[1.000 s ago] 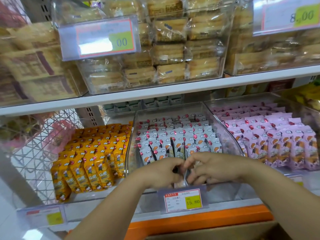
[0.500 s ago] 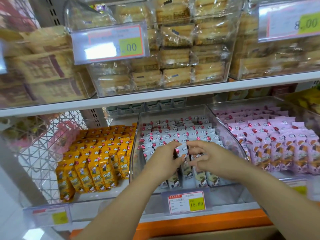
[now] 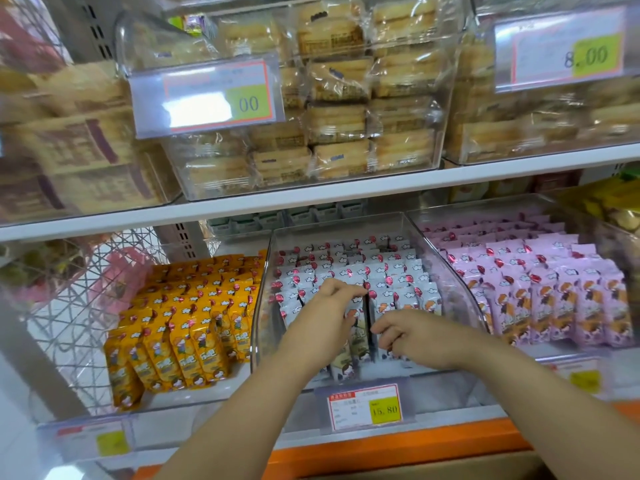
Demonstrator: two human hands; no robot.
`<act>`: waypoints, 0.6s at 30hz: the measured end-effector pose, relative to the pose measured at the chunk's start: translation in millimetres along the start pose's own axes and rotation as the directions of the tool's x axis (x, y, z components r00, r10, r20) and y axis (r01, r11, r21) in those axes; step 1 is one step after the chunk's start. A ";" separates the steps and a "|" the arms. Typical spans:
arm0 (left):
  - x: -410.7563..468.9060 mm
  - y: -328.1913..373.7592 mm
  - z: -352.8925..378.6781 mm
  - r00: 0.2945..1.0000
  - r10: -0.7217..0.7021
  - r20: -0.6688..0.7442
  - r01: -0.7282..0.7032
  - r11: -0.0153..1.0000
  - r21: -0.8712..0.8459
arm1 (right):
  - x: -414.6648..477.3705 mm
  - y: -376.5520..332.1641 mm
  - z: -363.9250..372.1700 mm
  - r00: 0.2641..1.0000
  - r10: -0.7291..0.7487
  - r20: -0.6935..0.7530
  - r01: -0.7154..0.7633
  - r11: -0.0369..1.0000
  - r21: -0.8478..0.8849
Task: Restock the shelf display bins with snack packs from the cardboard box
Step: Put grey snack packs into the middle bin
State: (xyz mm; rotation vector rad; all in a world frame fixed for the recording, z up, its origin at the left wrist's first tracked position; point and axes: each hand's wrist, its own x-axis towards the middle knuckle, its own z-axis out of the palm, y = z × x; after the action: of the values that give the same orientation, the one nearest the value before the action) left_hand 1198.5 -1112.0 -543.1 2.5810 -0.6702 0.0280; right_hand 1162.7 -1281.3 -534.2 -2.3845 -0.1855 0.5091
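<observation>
Shop shelves (image 3: pixel 311 197) fill the view. Both my hands are inside the middle bin (image 3: pixel 264 306), where white snack packs (image 3: pixel 391 271) stand in rows. My left hand (image 3: pixel 325 313) curls over the pack tops, gripping them; my right hand (image 3: pixel 419 336) is half-curled against front packs, its hold unclear.

Single head view, close to the middle bin (image 3: pixel 339 222), facing it head-on and tilted slightly down. Upper shelf (image 3: pixel 311 195) above the bin fills the top; possibly a box (image 3: pixel 415 467) below the bin, blurred at the frame edge.
</observation>
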 end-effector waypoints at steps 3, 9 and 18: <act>-4.2 1.8 -4.1 0.999 0.032 -0.010 -0.032 0.999 -0.029 | -5.2 -2.1 -8.9 0.997 -0.033 -0.065 0.038 0.997 0.073; -28.7 21.9 -17.0 0.987 0.106 -0.124 -0.117 0.989 -0.086 | -44.4 -16.6 -15.7 0.959 -0.110 -0.260 0.131 0.989 0.064; -132.0 50.4 49.5 0.989 0.095 -0.117 -0.132 0.921 -0.366 | -126.6 28.2 76.8 0.912 -0.179 -0.368 0.253 0.953 0.164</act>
State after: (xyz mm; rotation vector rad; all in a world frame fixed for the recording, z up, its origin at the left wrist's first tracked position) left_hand 1054.1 -1113.0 -582.8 2.1597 -0.7121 0.0579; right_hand 1015.7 -1290.2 -566.3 -2.1696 -0.2215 -0.0071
